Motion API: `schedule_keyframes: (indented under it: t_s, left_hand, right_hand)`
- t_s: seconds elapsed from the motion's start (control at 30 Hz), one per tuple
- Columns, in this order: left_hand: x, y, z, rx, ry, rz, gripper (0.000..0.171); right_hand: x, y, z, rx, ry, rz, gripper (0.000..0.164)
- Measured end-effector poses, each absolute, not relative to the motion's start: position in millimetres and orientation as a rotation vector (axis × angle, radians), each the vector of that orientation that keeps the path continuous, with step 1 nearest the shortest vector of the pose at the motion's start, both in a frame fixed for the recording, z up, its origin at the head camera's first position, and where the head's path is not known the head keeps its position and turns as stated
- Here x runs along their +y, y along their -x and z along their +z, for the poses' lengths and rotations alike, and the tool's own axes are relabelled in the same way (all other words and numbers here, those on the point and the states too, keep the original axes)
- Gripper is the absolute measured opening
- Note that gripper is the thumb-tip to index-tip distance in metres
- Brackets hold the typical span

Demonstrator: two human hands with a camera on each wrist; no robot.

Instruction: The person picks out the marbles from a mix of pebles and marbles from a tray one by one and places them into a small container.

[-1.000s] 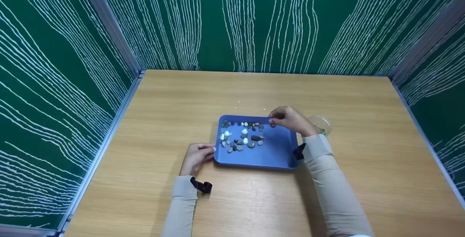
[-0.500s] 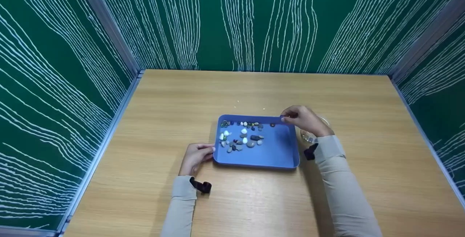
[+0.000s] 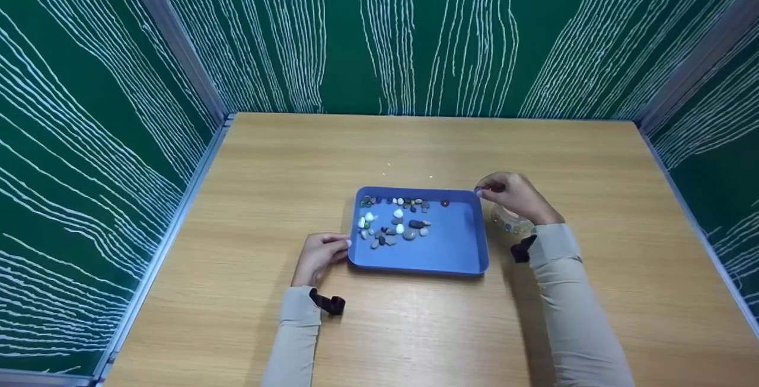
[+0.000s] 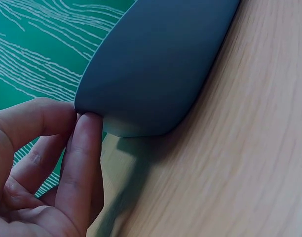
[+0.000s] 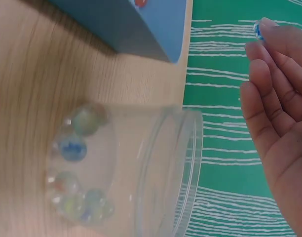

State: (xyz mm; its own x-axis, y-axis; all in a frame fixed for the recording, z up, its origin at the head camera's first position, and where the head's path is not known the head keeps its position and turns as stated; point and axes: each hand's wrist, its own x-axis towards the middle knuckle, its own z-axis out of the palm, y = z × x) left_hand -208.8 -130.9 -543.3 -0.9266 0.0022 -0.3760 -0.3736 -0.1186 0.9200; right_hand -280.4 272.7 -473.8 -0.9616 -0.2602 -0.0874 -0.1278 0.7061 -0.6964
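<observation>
A blue tray (image 3: 453,242) holds small pebbles, white stones and glassy pieces, mostly in its left and upper parts. At its left rim my left hand (image 3: 320,256) pinches the edge between thumb and fingers, plain in the left wrist view, where the tray wall (image 4: 156,64) rises from the fingertips. My right hand (image 3: 517,197) is above the tray's upper right corner. Between its thumb and index finger it pinches a clear marble with blue in it (image 5: 258,31). Below that hand stands a clear jar (image 5: 158,158) with several marbles (image 5: 73,149) at its bottom.
A reddish-brown round piece (image 3: 445,203) lies alone near the tray's upper rim. Tiny pale specks (image 3: 431,176) dot the wooden table (image 3: 284,162) behind the tray. Green panels (image 3: 341,37) with white wavy lines enclose the table's back and sides.
My right hand has moved right, from over the tray to its upper right corner, uncovering the reddish-brown piece and carrying the marble. My left hand stays at the tray's rim.
</observation>
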Motion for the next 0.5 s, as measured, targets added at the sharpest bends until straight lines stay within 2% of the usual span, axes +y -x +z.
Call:
schedule_keyframes:
  t_s: [0.1,0.5]
  left_hand:
    - [-131,213,-554,1.893,0.440,2.147,0.025]
    - [-131,213,-554,1.917,0.426,2.150,0.024]
  right_hand:
    - [280,280,-474,2.734,0.314,-1.105,0.022]
    - [309,273,-477,2.761,0.262,-1.121,0.027]
